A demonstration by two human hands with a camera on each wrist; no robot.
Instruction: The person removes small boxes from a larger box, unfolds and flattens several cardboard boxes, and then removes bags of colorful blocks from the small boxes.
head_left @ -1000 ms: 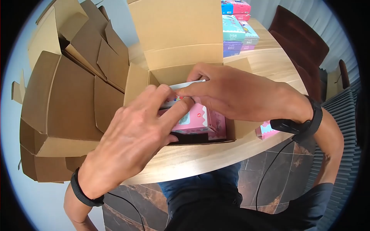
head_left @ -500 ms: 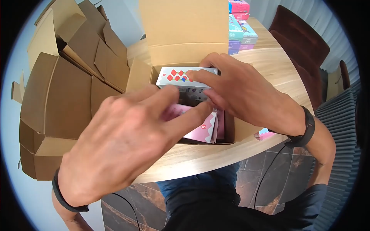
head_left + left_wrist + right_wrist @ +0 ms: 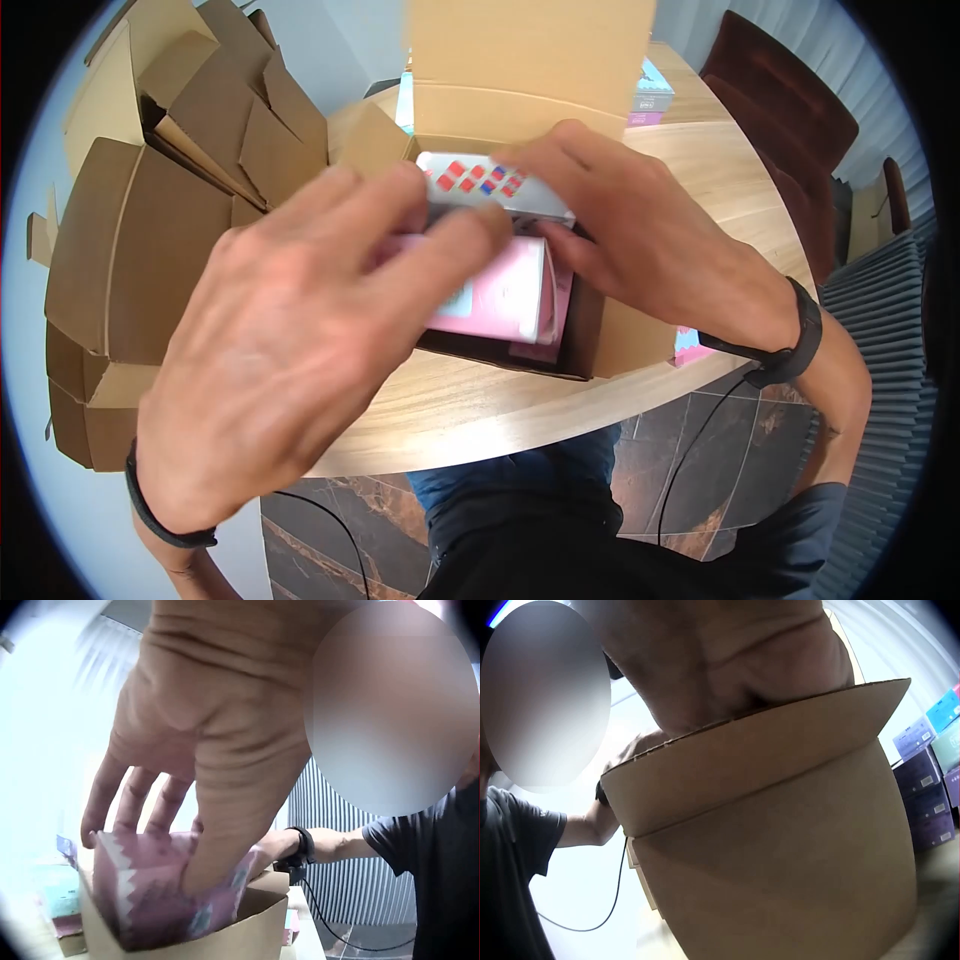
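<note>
A brown cardboard carton stands upright on the table with its flaps spread. My left hand holds a pink box at the carton's mouth, thumb on one side and fingers on the other, as the left wrist view shows. Behind the pink box is a white box with red and blue shapes on its face. My right hand grips the right end of this white box, fingers over its top and thumb below. In the right wrist view a carton flap hides the right fingertips.
Opened brown cartons are heaped at the left. Colourful boxes are stacked behind the carton, and another pink-and-blue box lies near the right table edge. A dark red chair stands beyond the table at the right.
The white box came into fuller view as the hands parted, and the right hand shifted onto its end. The carton has slid right and turned slightly. The pink box now sits higher and tilted.
</note>
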